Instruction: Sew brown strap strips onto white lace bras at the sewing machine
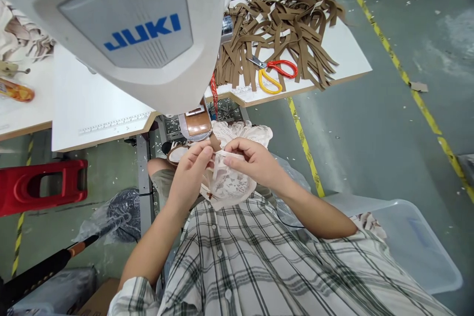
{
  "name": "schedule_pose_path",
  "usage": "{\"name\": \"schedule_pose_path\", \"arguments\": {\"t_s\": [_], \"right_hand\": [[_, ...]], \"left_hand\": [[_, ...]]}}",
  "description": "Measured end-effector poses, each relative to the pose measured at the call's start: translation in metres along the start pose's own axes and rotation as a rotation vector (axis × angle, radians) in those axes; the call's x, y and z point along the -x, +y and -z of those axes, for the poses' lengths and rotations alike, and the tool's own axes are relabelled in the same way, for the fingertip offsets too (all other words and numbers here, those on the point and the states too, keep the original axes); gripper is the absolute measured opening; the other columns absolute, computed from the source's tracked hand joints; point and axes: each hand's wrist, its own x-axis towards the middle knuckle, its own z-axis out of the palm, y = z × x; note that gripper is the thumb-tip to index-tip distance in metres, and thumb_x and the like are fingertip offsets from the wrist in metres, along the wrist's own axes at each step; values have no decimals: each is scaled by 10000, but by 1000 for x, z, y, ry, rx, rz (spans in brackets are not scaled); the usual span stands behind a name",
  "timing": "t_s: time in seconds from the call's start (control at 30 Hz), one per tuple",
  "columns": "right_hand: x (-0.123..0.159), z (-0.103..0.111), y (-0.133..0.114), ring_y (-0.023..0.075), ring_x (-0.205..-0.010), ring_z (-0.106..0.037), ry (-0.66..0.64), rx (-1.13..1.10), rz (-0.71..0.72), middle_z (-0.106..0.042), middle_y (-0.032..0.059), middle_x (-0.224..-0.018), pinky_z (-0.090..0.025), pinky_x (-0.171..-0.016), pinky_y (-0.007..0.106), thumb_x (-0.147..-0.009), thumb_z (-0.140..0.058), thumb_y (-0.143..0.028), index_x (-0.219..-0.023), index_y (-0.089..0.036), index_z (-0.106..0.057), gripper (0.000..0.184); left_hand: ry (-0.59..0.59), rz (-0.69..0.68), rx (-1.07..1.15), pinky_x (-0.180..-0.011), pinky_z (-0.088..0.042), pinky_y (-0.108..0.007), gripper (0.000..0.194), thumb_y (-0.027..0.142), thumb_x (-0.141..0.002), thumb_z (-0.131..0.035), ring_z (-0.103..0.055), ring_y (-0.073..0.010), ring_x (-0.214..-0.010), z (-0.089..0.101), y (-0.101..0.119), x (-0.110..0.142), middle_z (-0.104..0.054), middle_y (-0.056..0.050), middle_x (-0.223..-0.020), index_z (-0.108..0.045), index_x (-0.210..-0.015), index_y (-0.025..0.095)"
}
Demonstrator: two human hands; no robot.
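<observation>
My left hand [190,173] and my right hand [257,163] come close together in front of my lap, below the sewing machine head. Between them is a white lace bra [231,185], its lace cup hanging down toward my shirt. Thumb and fingers of my left hand pinch its edge, close to a short brown strap end [215,142]. My right hand grips the white edge band a little to the right. More white lace fabric [242,131] spreads out just beyond my fingers. Exactly how the strap end lies against the edge is hidden by my fingertips.
The white JUKI sewing machine [144,24] looms overhead. Brown straps [277,34] are heaped on the white table [355,61], with red-and-yellow scissors [274,74] on them. A red stool [40,187] stands left; a clear plastic bin [418,252] is at my right.
</observation>
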Motion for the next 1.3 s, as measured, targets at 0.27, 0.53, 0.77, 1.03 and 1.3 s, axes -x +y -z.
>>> {"name": "schedule_pose_path", "arguments": {"t_s": [0.27, 0.53, 0.77, 1.03, 1.3], "right_hand": [[6, 0, 12, 155, -696, -530, 318, 492, 439, -569, 2, -691, -381, -636, 300, -883, -563, -134, -713, -235, -513, 204], [11, 0, 19, 155, -574, -501, 266, 524, 515, -531, 15, -578, -397, -561, 312, -947, -554, -354, -586, -251, -470, 385], [13, -3, 21, 170, -585, -498, 201, 500, 394, -520, 19, -571, -413, -606, 331, -947, -535, -460, -581, -261, -498, 418], [11, 2, 4, 155, -751, -615, -346, 333, 154, -684, 24, -812, -456, -707, 281, -962, -540, -419, -948, -252, -735, 258], [56, 3, -20, 117, -353, -295, 128, -475, -131, -355, -80, -538, -308, -381, 284, -929, -488, -593, -1347, -358, -503, 480]], "left_hand": [[-18, -211, 123, -935, -492, -371, 353, 388, -915, -621, -601, -202, -950, -2, 10, 26, -581, -35, -803, -505, -640, 200], [-45, -498, -63, -635, -395, -371, 603, 403, -1039, -343, -458, -178, -590, 6, -13, 50, -375, -24, -498, -350, -474, 193], [-42, -538, -80, -616, -400, -365, 607, 400, -1038, -350, -467, -170, -572, 9, -16, 52, -375, -20, -486, -358, -469, 191], [76, -347, -85, -727, -492, -373, 598, 495, -1029, -348, -585, -202, -681, 25, 19, 37, -545, -50, -585, -534, -535, 212], [-302, -518, -762, -1197, -253, -655, 1213, 654, -510, -881, -349, -467, -1455, 35, -66, 65, -366, -192, -1595, -359, -1543, 292]]}}
